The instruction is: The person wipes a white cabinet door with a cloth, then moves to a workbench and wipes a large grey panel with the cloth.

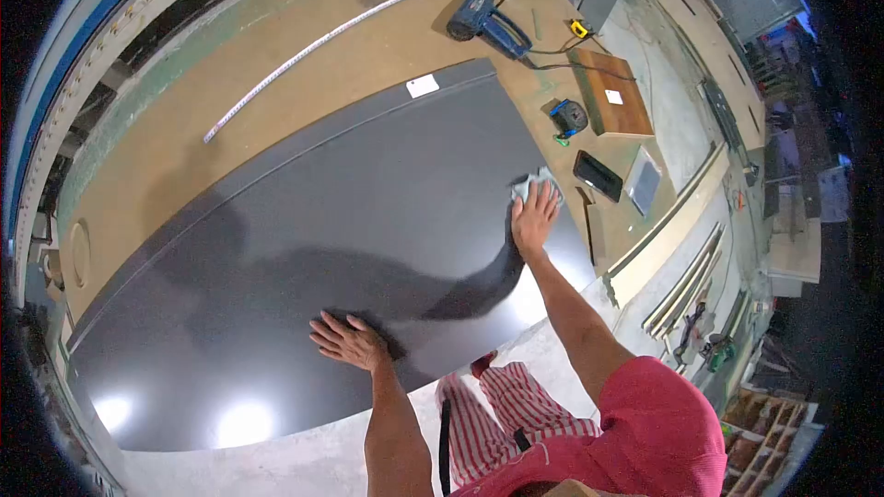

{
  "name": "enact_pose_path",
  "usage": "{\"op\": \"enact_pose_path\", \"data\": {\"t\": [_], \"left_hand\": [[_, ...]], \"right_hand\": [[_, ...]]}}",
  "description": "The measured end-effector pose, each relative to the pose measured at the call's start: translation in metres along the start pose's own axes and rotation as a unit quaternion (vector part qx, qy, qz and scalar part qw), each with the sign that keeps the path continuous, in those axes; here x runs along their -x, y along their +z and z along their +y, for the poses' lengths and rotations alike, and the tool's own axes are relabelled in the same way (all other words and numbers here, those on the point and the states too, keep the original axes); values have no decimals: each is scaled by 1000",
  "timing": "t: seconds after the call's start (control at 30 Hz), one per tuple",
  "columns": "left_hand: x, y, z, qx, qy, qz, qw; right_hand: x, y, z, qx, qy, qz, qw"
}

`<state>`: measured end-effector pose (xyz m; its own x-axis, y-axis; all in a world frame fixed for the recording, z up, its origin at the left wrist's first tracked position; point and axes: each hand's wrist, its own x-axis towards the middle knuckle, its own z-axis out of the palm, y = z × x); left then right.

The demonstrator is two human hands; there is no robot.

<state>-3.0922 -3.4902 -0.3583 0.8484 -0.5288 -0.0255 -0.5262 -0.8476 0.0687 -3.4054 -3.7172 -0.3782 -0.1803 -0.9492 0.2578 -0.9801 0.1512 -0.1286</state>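
Observation:
A large dark grey panel (368, 184) lies flat on the workbench, with a small white label (423, 86) near its far edge. My left hand (348, 340) rests on the panel near its front edge, fingers spread and nothing held. At the panel's right edge, my right hand (536, 218) presses a pale crumpled cloth (545, 180) against the surface. Part of the cloth is hidden beneath the fingers.
A blue heat gun (488, 20), a yellow tape measure (578, 28), a brown wooden board (615, 92), a black-and-blue tool (567, 118) and a phone (598, 175) lie right of the panel. A long white ruler strip (350, 37) lies behind it. Long strips (686, 281) lie farther right.

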Motion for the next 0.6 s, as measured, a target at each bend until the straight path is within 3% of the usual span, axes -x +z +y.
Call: {"op": "enact_pose_path", "data": {"t": [0.37,0.5,0.57,0.6], "left_hand": [[-1,-8,4,9,3,2,1000],[3,-5,7,-2,1,13,1000],[1,-5,6,-6,-5,24,1000],[0,-4,5,-10,-7,21,1000]], "right_hand": [[-88,44,-98,-9,-6,11,1000],[-89,41,-177,-52,-181,-40,981],[-78,23,-223,-112,-267,-126,949],[-73,17,-238,-114,-272,-126,947]]}}
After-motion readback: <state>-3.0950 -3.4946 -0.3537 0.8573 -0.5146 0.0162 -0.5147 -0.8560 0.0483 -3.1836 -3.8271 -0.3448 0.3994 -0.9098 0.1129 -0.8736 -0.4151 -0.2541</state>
